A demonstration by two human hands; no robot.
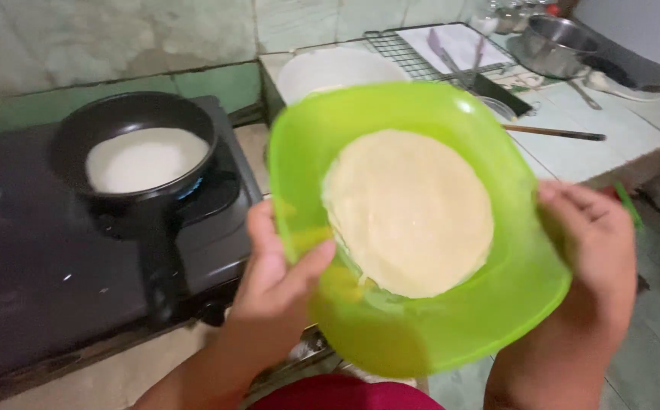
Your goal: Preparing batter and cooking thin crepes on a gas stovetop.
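Two hands hold your green plate (421, 334) up in front of you, tilted: the left hand (277, 281) grips its near-left rim, thumb on top, and the right hand (592, 243) clasps the right edge. The plate looks light and slick. The thin crepes (410, 212) stacked on it look soft and tearable, so keep to the rims. Far left, a black pan (132, 156) of white batter sits on the stove (34, 281); a white bowl (330, 68) stands behind the plate.

We note our left hand (277, 281) at lower centre, thumb hooked forward. Our right hand (592, 243) sits lower right, fingers curled inward, both forearms raised.
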